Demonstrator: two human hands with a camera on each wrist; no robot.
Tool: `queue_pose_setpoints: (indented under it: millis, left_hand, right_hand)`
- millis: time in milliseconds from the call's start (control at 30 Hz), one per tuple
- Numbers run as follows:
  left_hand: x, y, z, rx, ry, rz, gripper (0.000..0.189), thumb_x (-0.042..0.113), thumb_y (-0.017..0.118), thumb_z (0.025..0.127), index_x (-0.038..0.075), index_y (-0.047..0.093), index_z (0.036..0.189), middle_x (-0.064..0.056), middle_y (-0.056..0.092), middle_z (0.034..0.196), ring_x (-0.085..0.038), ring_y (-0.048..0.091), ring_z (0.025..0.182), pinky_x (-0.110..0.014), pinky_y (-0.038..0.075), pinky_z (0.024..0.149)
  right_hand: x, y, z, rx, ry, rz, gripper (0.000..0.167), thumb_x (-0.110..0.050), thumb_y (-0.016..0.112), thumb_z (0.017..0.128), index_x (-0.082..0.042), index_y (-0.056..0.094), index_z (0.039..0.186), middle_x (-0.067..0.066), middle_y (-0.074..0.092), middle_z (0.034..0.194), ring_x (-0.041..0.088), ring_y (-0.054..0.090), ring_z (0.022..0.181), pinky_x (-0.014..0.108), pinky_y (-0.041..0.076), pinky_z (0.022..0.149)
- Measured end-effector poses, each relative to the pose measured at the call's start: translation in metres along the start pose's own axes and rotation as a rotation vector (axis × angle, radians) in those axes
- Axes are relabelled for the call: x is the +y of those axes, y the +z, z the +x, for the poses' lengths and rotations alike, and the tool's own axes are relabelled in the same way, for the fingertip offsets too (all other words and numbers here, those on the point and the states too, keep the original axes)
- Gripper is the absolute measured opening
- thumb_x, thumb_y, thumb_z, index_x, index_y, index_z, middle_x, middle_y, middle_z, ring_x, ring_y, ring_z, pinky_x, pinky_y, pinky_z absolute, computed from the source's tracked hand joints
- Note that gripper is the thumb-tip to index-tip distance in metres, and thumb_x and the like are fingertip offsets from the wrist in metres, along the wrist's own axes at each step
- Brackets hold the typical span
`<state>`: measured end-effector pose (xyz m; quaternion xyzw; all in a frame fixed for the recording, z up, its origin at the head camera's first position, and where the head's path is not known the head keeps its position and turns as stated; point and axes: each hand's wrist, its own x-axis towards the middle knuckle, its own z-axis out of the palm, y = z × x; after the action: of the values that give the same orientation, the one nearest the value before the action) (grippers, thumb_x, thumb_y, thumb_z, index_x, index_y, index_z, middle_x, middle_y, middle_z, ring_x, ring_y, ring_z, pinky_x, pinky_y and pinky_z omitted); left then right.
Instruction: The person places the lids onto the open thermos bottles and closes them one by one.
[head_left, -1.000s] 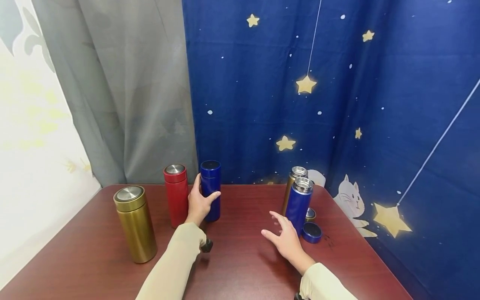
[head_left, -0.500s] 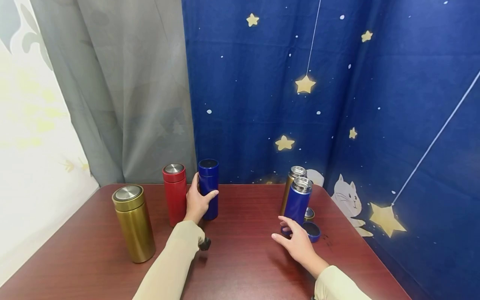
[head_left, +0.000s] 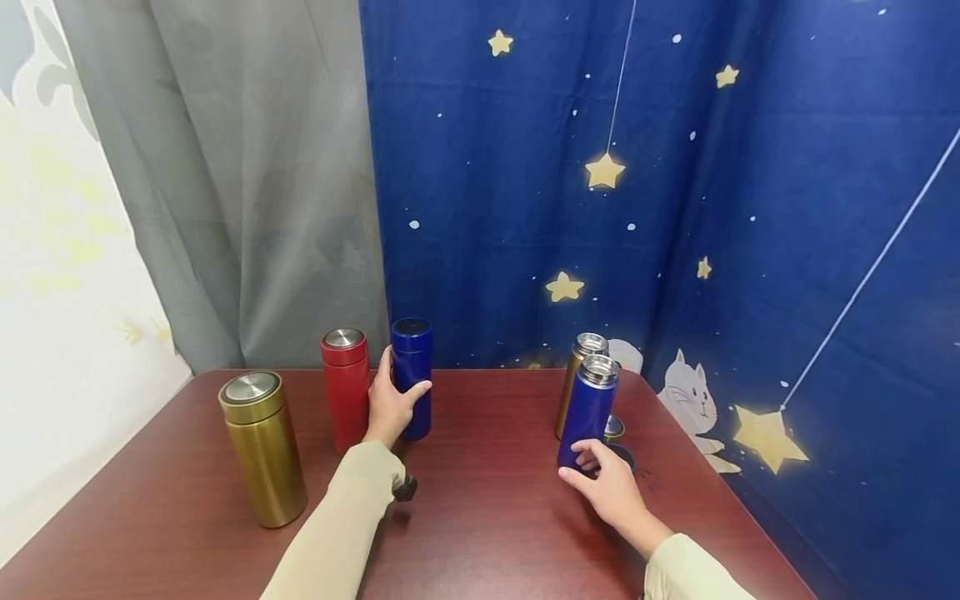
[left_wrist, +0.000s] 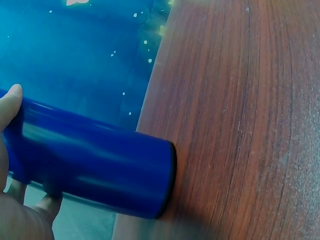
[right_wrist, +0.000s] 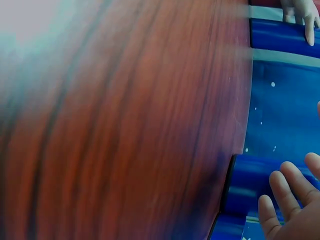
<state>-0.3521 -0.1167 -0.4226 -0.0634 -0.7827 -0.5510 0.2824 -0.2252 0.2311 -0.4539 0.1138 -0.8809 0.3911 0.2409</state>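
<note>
My left hand [head_left: 390, 408] grips a capped blue thermos bottle [head_left: 414, 358] by its side; the bottle stands upright on the table. In the left wrist view the thumb and fingers lie round the blue thermos [left_wrist: 100, 155]. My right hand [head_left: 613, 493] is beside the lower part of an uncapped blue thermos bottle [head_left: 589, 412], fingers slightly bent and holding nothing. Whether it touches that bottle I cannot tell. Partly hidden behind this hand lies a blue lid [head_left: 624, 456]. In the right wrist view my fingers [right_wrist: 284, 194] spread in front of the uncapped blue thermos [right_wrist: 242, 182].
A capped red thermos [head_left: 346, 392] stands just left of my left hand. A larger capped gold thermos [head_left: 264, 454] is nearer on the left. Behind the uncapped blue bottle are an uncapped gold thermos [head_left: 572, 392] and its small gold lid [head_left: 614, 427]. Curtains hang beyond the table [head_left: 480, 500].
My right hand has moved right, to the front of the blue lid and the base of the uncapped blue bottle. The left hand keeps its grip on the capped blue thermos. The view shifted slightly.
</note>
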Motion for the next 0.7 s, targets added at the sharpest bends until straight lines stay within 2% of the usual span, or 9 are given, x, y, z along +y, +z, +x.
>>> queue_pose_setpoints:
  millis: [233, 467, 700]
  left_hand:
    - [-0.002, -0.003, 0.000, -0.051, 0.012, 0.030, 0.089, 0.022, 0.078, 0.084, 0.013, 0.023, 0.153, -0.020, 0.045, 0.141, -0.038, 0.047, 0.123, -0.056, 0.034, 0.105]
    - [-0.002, -0.004, 0.001, -0.051, 0.030, 0.025, 0.088, 0.021, 0.078, 0.084, 0.014, 0.023, 0.152, -0.019, 0.046, 0.140, -0.037, 0.048, 0.121, -0.055, 0.035, 0.105]
    - [0.001, -0.005, 0.001, -0.063, 0.011, 0.052, 0.089, 0.021, 0.078, 0.084, 0.013, 0.022, 0.153, -0.020, 0.044, 0.142, -0.038, 0.046, 0.124, -0.055, 0.033, 0.106]
  right_hand:
    - [0.009, -0.012, -0.001, -0.003, 0.014, -0.057, 0.035, -0.019, 0.085, 0.073, -0.008, 0.065, 0.100, 0.004, 0.064, 0.084, 0.019, 0.062, 0.079, 0.039, 0.053, 0.074]
    - [0.016, -0.026, -0.002, -0.020, 0.031, -0.124, 0.037, -0.024, 0.085, 0.075, -0.009, 0.064, 0.102, 0.005, 0.065, 0.090, 0.020, 0.063, 0.082, 0.042, 0.052, 0.077]
    - [0.025, -0.033, -0.006, -0.052, 0.040, -0.189, 0.039, -0.021, 0.084, 0.075, -0.009, 0.064, 0.107, 0.005, 0.064, 0.094, 0.023, 0.063, 0.086, 0.042, 0.052, 0.078]
